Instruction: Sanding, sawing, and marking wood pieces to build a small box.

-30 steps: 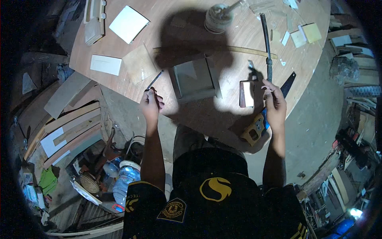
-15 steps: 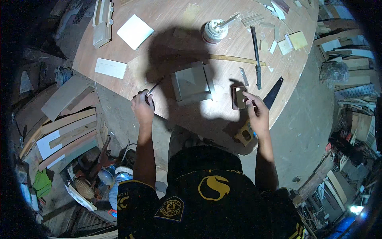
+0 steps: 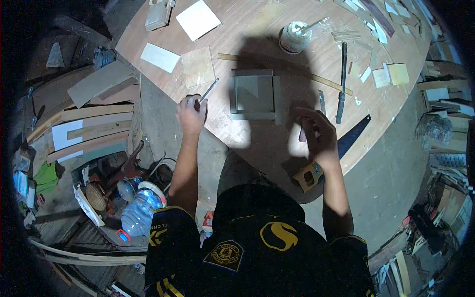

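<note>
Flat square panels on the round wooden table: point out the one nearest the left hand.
The tan square wooden panel, just beyond the left hand. The two white panels lie farther away and are paler.

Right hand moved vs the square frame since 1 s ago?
Yes. The right hand has dropped from beside the square frame toward the person, now below the frame's near right corner, by the handsaw.

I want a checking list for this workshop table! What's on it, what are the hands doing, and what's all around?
Surface: round wooden tabletop, partly in the person's shadow.
Job's things: grey square frame; thin metal-tipped stick; small dark piece.
Clutter: white jar with a stick in it, pale flat squares, handsaw, long dark tool.
Hands: left hand grips the stick; right hand holds the small piece.
Cables: nothing seen.
Surroundings: stacked boards, clear plastic bottle on the floor.
</note>
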`<control>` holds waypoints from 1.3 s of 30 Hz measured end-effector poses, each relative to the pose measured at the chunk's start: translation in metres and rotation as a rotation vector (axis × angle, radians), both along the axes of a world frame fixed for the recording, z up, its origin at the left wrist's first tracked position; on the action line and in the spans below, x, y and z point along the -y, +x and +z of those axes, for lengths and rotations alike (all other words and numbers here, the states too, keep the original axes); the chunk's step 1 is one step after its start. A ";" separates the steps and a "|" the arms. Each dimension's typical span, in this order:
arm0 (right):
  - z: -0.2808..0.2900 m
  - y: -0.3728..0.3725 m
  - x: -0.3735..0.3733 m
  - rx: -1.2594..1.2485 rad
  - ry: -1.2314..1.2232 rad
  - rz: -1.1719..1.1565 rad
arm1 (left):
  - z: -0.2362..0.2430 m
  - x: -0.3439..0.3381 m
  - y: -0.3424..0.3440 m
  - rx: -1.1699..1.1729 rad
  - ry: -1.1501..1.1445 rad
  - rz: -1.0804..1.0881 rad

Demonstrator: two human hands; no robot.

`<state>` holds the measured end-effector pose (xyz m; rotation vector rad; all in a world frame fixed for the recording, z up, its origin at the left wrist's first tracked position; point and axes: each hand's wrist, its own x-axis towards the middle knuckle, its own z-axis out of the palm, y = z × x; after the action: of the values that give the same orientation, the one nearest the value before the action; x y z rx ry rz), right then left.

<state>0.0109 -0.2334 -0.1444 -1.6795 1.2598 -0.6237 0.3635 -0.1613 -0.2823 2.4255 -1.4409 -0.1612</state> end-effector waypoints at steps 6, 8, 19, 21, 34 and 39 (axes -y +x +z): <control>-0.007 0.002 0.002 0.093 0.005 0.136 | -0.003 -0.012 0.009 -0.134 -0.097 0.073; -0.019 -0.009 0.000 0.153 0.106 0.089 | 0.023 -0.023 -0.006 -0.554 -0.276 0.337; -0.039 -0.024 0.029 0.246 0.048 0.563 | 0.091 -0.041 -0.220 -0.875 -0.161 -0.151; -0.050 -0.027 0.032 0.219 -0.171 0.690 | 0.077 -0.037 -0.227 -0.873 -0.185 -0.120; -0.121 -0.011 0.024 0.383 0.189 -0.009 | -0.003 -0.025 -0.264 -0.939 -0.295 0.347; -0.131 -0.004 0.022 0.441 0.361 -0.170 | -0.009 -0.029 -0.260 -0.933 -0.273 0.363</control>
<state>0.0071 -0.2552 -0.2756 -1.0739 1.1171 -0.7670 0.1035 -0.1321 -0.2917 1.8969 -0.5545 -0.8137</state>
